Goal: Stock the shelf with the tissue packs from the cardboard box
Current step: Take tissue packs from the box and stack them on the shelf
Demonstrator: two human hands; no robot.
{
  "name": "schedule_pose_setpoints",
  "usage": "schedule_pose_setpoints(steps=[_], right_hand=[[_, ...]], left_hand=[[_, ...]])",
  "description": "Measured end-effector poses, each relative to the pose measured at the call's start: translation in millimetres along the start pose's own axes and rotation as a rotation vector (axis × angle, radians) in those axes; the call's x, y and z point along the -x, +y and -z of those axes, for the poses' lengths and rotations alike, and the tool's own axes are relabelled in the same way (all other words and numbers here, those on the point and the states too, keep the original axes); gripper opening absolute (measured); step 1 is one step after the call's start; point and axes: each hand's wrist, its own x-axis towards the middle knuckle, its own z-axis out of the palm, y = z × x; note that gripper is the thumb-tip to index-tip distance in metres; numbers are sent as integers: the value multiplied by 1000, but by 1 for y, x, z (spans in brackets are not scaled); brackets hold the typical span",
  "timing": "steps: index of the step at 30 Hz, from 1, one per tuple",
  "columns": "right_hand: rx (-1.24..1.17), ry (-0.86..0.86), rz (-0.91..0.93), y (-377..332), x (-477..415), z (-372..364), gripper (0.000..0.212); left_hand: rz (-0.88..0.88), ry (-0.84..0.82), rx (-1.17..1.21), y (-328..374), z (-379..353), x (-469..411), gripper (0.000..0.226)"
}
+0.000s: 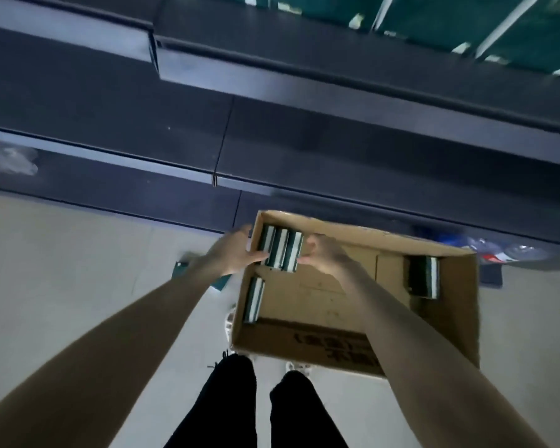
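Squeezing three tissue packs [281, 252] between them, both hands reach into the far left corner of the cardboard box [304, 347]. The left hand [235, 253] lies flat against the group's left side, its fingers straight and close together and its thumb stretched along the near edge. The right hand [322, 253] cups the right side with bent fingers, its thumb pointing at the nearest pack. These three stand on edge, side by side and touching. Their striped green-and-white edges face up, and their long axes run from the box's far wall toward its near wall, leaning slightly. A fourth pack [254, 299] stands alone on edge against the left wall of the box, nearer the person, with its long axis along that wall. By the right wall stands a blurred pair [424, 276], apparently two, lined up the same way. Beyond the box rises a dark shelf [304, 134] with green packs [434, 21] on its upper level; their number cannot be told. Black trousers [233, 405] show just before the near wall.
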Motion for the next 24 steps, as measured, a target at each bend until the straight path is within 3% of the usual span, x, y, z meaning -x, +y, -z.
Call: schedule_pose_setpoints(steps=[9, 14, 18, 24], right_hand=[[-375, 81, -259, 25, -74, -84, 51], [-474, 146, -314, 39, -109, -116, 46], [-493, 212, -341, 45, -123, -130, 29], [-431, 240, -317, 52, -107, -124, 26]], left_hand=[[-23, 114, 364, -49, -80, -39, 43], [-68, 230, 387, -61, -106, -43, 39], [-61, 285, 350, -59, -109, -45, 38], [-18, 218, 304, -62, -107, -45, 43]])
